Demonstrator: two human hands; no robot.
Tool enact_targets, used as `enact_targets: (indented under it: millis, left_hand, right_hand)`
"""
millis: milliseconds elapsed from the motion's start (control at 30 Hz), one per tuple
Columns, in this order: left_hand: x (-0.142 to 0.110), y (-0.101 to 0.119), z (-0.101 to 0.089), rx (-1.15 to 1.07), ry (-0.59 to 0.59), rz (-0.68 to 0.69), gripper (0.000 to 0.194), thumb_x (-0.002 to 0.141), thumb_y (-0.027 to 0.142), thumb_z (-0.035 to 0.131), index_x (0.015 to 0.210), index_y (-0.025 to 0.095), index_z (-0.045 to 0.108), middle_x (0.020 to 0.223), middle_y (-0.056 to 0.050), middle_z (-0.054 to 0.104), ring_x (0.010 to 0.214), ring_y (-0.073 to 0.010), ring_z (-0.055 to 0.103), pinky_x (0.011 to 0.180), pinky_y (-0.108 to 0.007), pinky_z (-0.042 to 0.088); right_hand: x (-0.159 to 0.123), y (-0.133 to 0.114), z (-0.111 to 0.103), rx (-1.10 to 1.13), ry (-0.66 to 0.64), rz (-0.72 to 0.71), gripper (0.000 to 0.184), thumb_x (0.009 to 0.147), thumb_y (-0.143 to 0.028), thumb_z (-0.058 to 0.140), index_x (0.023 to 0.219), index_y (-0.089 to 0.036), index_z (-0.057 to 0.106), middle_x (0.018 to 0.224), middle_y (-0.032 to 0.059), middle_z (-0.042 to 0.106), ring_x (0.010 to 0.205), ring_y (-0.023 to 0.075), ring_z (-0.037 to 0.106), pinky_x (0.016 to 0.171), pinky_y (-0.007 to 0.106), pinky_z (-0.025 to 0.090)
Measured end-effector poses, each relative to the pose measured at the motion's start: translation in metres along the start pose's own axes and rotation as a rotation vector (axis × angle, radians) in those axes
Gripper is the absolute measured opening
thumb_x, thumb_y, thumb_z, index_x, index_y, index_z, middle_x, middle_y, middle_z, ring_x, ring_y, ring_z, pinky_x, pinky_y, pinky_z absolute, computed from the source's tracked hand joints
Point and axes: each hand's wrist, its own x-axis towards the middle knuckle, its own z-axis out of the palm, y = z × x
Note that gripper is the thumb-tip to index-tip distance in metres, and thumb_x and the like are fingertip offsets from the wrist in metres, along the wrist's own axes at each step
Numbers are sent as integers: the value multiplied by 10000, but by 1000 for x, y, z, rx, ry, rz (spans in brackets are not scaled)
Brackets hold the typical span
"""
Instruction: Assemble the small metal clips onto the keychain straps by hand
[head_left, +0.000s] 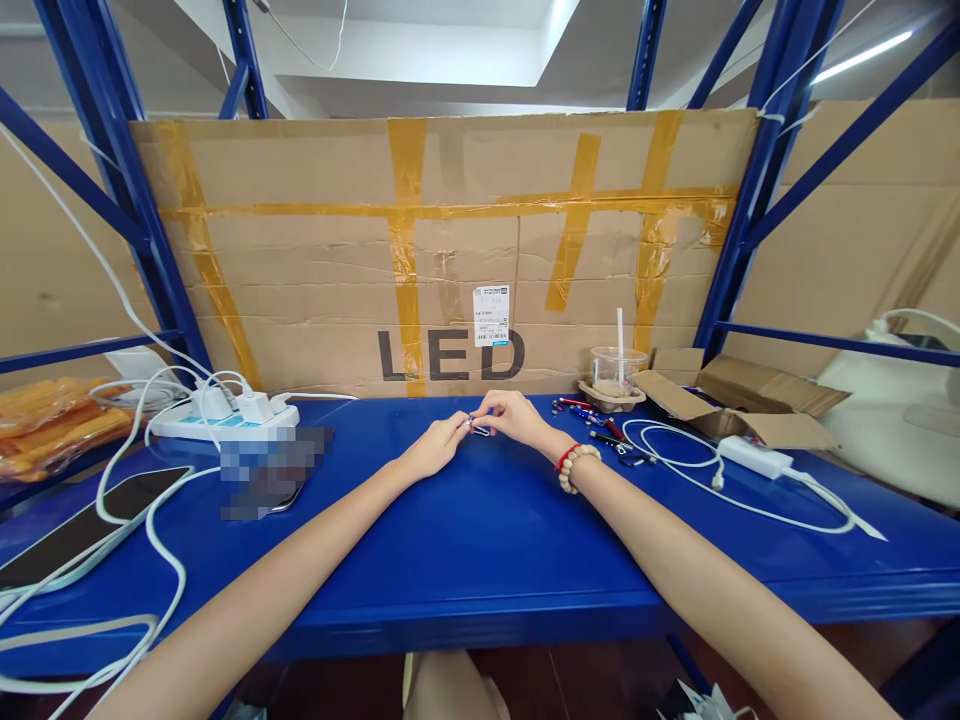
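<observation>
Both hands meet over the far middle of the blue shelf (480, 540). Left hand (435, 447) and right hand (514, 415) pinch a small metal clip (478, 427) between their fingertips; the clip is too small to make out in detail. A bead bracelet (576, 466) sits on the right wrist. Right of the hands lies a small pile of clips (600, 425), partly indistinct. Farther right: white charger cable (720, 480), plastic cup (616, 370), open cardboard box (742, 400). Left: power strip (225, 415), phone (82, 525), a blurred patch hiding one item.
</observation>
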Motion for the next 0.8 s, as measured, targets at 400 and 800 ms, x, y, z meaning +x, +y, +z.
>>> enact_targets:
  millis: [400,800]
  left_hand:
    - [1,-3,0,-87,13,-2,284,861,365,249,764,173,435,583,43,439,524,-90,418,534,-204,322]
    - [0,0,0,26,-18,4,287,867,365,235,876,200,470,663,23,520,606,-114,493,591,-214,358]
  right_hand:
    - [5,-6,-3,179,-130,6,246,661,-371,603,709,-130,601,770,42,580,518,97,564,439,199,408]
    - [7,2,-9,150,-152,-15,215,660,-354,610,664,-139,626,675,17,588,455,75,553,454,184,415]
